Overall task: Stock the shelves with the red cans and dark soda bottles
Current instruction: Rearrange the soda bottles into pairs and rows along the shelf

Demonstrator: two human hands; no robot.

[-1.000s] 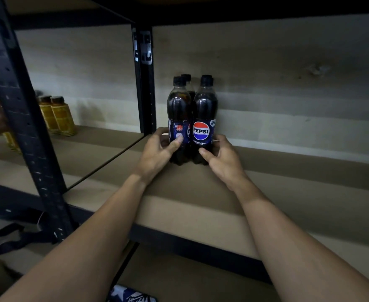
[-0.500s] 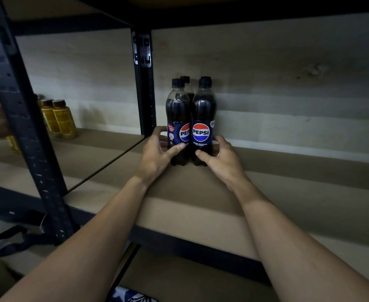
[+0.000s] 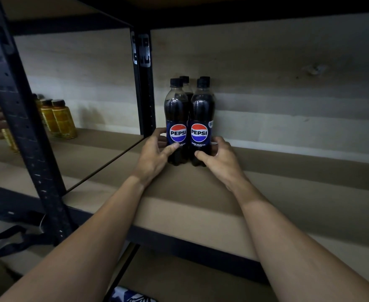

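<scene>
The front-left Pepsi bottle (image 3: 177,118) and front-right Pepsi bottle (image 3: 202,118) stand upright, touching, on the shelf (image 3: 288,192) just right of the black post (image 3: 143,88), w/ two rear bottles (image 3: 184,80) tight behind. The left hand (image 3: 155,155) curls its fingers (image 3: 160,133) and thumb round the left one's base; the right hand (image 3: 220,158) grips the other likewise (labels face out). Prob. squaring the block so it fronts neatly. Amber bottles (image 3: 58,118) sit well left of the post.

Read "PEPSI" on left dark plastic soda bottle (image 3: 177,115) and right dark plastic soda bottle (image 3: 202,112); "ZERO SUGAR" beneath, fully legible on right.
</scene>
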